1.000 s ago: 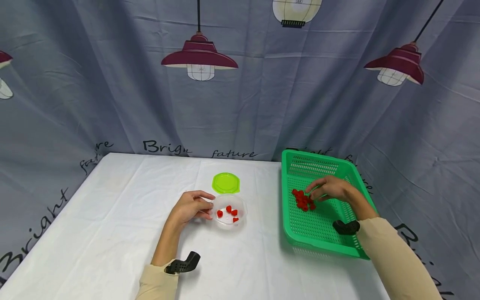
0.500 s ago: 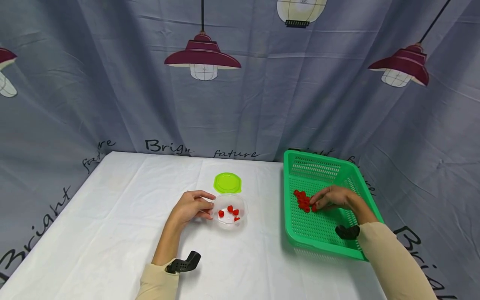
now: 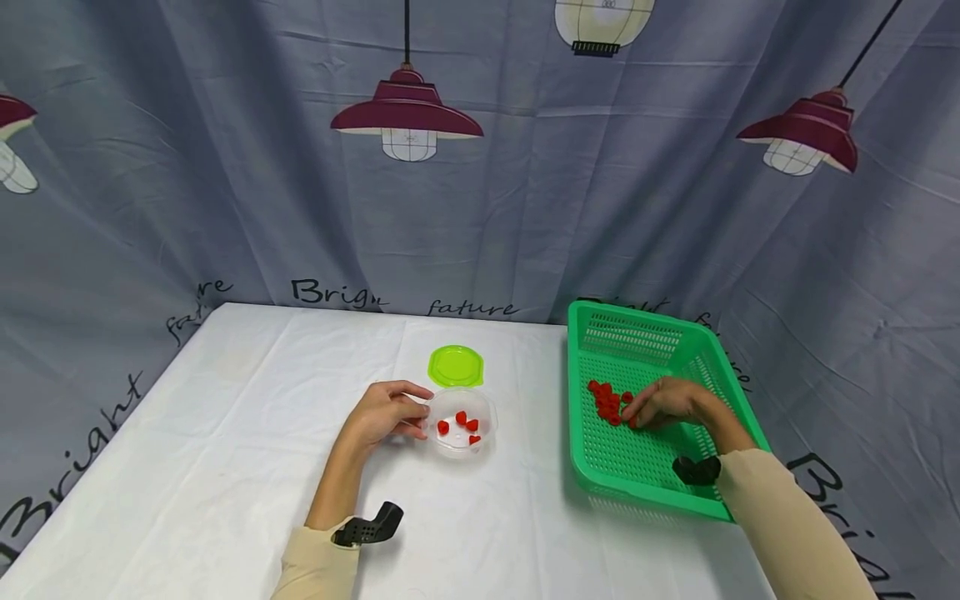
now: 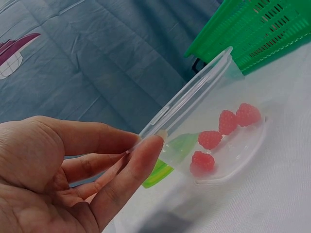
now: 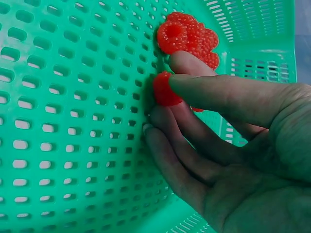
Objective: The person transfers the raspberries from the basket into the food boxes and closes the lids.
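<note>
My left hand pinches the rim of a clear round tub, which stands on the white cloth with several red raspberries inside. Over at the right, my right hand reaches down into a green basket. In the right wrist view its thumb and fingers are on one raspberry near the basket's bottom. A cluster of raspberries lies just beyond those fingertips.
A light green lid lies on the white table just behind the tub. Grey curtains printed with lamps hang behind the table and along its sides.
My right hand has shifted slightly right and down within the basket, and its fingers have closed on a raspberry beside the cluster. The left hand keeps its hold on the tub.
</note>
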The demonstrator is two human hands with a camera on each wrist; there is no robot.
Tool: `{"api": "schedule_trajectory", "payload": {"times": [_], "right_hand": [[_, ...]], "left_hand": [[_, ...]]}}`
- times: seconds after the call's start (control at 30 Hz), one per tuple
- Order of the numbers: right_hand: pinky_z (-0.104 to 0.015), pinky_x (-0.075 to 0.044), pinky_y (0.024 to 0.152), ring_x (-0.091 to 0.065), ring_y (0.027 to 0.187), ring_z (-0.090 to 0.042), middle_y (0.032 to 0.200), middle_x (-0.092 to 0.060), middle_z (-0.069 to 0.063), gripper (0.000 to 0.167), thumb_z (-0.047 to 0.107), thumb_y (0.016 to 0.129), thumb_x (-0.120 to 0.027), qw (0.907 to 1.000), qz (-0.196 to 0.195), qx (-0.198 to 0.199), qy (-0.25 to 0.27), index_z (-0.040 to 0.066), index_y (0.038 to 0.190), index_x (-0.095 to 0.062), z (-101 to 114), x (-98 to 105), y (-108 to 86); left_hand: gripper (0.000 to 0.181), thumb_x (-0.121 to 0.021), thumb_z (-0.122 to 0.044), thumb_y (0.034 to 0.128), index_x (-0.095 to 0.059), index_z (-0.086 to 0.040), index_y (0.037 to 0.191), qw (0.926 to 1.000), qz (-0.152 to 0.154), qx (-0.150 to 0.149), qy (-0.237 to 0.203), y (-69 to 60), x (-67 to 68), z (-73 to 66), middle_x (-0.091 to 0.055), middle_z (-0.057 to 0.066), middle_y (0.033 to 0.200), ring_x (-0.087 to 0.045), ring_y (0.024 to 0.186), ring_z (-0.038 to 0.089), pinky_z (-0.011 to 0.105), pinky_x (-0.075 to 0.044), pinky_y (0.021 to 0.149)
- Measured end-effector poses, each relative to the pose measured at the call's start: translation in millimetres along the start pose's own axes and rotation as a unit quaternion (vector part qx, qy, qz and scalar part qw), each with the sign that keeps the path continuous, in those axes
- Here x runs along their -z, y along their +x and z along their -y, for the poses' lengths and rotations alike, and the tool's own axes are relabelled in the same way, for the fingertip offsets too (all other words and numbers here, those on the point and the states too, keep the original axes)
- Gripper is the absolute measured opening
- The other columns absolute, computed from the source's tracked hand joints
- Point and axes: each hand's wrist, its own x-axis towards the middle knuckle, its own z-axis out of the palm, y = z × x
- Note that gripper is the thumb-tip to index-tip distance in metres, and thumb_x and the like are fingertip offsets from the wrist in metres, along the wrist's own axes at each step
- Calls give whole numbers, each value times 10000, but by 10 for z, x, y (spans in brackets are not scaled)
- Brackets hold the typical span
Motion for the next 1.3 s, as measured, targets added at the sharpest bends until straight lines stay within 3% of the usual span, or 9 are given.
{"api": "schedule_trajectory", "payload": {"times": [0.53,0.67,0.8,1.0,1.13,1.3], "right_hand": [[-429,-612,882,-706,946,-246,1084,-732,-117,257,-7,842,-719,10000,-18,50,83,-45,1096,-742,6,-19,-48],[-448,-599,915,-696,995,-251,1189,-702,-151,278,29,865,-710,9995,28,293,116,-65,1126,-723,47,14,-82],[-514,-555,1004,-669,1106,-323,1292,-643,-208,313,66,916,-686,9981,123,539,260,-89,1188,-682,133,71,-130],[-552,-520,1047,-671,1122,-354,1161,-708,-138,331,78,935,-677,9964,86,737,407,-93,1217,-660,281,141,-181],[-553,-504,1069,-657,1160,-375,1189,-701,-151,356,109,948,-675,9955,52,873,363,-81,1248,-647,445,135,-229],[-482,-552,1009,-679,1107,-286,1234,-693,-151,329,150,952,-674,9935,-168,1126,2,-13,1237,-678,732,90,-294]], "left_hand": [[343,-693,39,864,-652,107,1197,9999,75,-93,-28,-13,-19,16,-629,91,733,-665,514,158,316,-637,606],[342,-693,35,866,-653,103,1199,9999,64,-94,-7,-19,-19,14,-625,90,735,-665,516,159,313,-636,606],[343,-698,36,864,-656,99,1198,10000,28,-58,-43,-21,-20,5,-625,90,733,-657,515,153,307,-633,597],[339,-701,26,869,-659,92,1199,10000,32,-49,-6,-19,-17,7,-629,94,744,-659,519,158,308,-633,599],[336,-700,19,871,-663,87,1197,9999,33,-83,55,-22,-19,4,-622,91,749,-668,520,166,306,-633,603],[337,-706,26,866,-666,88,1195,10000,-4,-38,-9,-29,-21,-17,-625,87,734,-660,516,156,306,-633,600]]}}
